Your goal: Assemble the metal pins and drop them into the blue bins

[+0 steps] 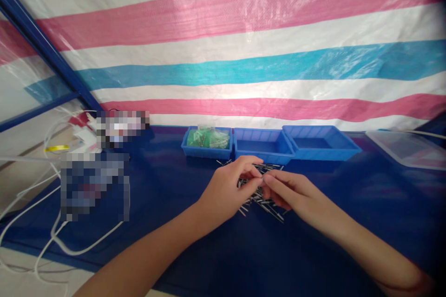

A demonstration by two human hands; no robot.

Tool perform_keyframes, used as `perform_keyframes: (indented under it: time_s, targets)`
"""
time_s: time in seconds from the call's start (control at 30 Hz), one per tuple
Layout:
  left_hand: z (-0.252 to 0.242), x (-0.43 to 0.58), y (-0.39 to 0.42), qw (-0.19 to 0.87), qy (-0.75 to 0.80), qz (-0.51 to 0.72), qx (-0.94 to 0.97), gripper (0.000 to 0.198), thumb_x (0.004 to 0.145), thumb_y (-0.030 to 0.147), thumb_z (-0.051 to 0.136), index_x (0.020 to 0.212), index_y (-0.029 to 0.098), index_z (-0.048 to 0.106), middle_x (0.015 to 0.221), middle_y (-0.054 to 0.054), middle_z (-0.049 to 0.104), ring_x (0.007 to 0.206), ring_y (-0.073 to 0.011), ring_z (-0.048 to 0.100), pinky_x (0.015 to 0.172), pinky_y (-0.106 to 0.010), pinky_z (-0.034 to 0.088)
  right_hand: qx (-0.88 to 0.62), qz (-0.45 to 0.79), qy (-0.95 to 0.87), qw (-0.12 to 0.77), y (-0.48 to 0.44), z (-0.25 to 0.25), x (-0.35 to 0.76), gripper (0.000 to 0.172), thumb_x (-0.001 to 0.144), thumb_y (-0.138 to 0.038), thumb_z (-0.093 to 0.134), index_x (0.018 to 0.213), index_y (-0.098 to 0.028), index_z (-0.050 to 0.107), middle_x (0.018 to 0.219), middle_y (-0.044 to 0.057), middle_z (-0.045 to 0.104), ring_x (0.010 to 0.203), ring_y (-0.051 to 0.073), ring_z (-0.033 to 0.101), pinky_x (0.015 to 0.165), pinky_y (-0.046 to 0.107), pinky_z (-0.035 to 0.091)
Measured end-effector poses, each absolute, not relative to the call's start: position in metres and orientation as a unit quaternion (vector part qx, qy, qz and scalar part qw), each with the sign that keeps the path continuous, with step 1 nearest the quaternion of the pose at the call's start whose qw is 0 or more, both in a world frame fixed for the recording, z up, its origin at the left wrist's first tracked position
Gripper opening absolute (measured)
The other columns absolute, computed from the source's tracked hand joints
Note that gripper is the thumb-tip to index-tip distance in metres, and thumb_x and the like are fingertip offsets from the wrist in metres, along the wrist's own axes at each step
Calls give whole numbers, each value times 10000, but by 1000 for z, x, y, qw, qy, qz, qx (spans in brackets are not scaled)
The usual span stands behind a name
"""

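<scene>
My left hand and my right hand meet at their fingertips over a loose pile of thin metal rods on the blue table. Thumb and forefinger of each hand are pinched together where they touch. Whatever sits between them is too small and too covered to name. The rods are slim, some dark and some silvery, lying in all directions. Both hands hide much of the pile's middle. Just behind the fingers stands a blue bin with nothing visible inside.
Left of that bin, another blue bin holds green and clear bags of small parts. A wider blue bin stands to the right, beside a clear plastic lid. White cables loop across the table's left side. A striped sheet hangs behind.
</scene>
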State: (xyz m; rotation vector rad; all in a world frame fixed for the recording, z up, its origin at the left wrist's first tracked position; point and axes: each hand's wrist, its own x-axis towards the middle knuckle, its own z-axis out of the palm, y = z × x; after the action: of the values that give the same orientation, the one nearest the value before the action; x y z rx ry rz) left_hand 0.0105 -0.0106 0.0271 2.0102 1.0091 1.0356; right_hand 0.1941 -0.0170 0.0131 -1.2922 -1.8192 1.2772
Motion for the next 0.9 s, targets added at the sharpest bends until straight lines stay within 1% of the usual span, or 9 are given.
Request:
perform_keyframes:
  time_s: [0.13,0.3,0.37,0.43,0.53,0.67,0.77,0.83,0.9]
  targets:
    - [22,12,-9,422,375,429,705,269,795,143,618,1057,182,573,906,-18,671,835,-131,652,804,-262,514,-467,533,-643,291,-18,12,192,375,907,-464,438,737,-167,590,550,-33,439,500,90,396,466,230,292]
    - [13,15,-7,499,395,450,627,339,784,210,647,1101,176,533,949,-37,635,834,-133,638,754,-262,522,-446,554,-622,327,-21,9,187,276,889,-389,494,752,-165,579,616,-25,486,528,80,404,490,225,307]
    - [11,16,-7,488,426,437,625,272,798,258,640,1039,164,554,948,-42,626,843,-141,624,740,-264,515,-444,556,-612,346,-22,7,185,266,886,-390,495,767,-168,578,640,-17,507,539,83,415,491,226,320]
    - [11,16,-7,458,446,415,647,175,823,296,617,919,152,589,907,-38,626,837,-146,608,725,-260,498,-449,550,-605,360,-22,7,184,257,878,-394,505,780,-170,583,641,-16,514,533,83,415,483,225,324]
    - [13,15,-7,421,439,411,679,156,846,304,593,822,151,607,874,-32,623,823,-144,589,696,-244,473,-456,544,-602,366,-22,8,183,257,870,-401,515,794,-169,595,608,-25,497,517,81,414,472,222,325]
    - [16,13,-8,394,422,424,698,104,842,268,608,851,166,629,896,-23,613,813,-131,588,664,-218,460,-449,550,-598,372,-23,8,181,307,880,-441,497,792,-165,599,564,-33,479,484,78,417,455,220,325]
    - [15,13,-7,382,410,428,709,82,848,233,601,881,176,650,916,-24,610,828,-128,595,686,-214,461,-452,535,-588,404,-23,7,181,264,847,-428,563,851,-167,603,592,-32,505,495,80,443,462,217,352]
    - [14,13,-6,382,408,430,709,95,856,233,592,903,178,655,930,-27,610,828,-127,596,692,-213,459,-454,500,-595,436,-23,5,182,222,831,-392,597,885,-177,607,642,-18,551,536,93,490,485,220,386]
    - [12,13,-4,386,412,428,706,110,859,249,592,912,175,655,932,-30,610,828,-129,593,693,-212,457,-460,428,-624,464,-24,4,183,167,834,-344,603,894,-190,618,746,12,618,609,111,546,529,230,424]
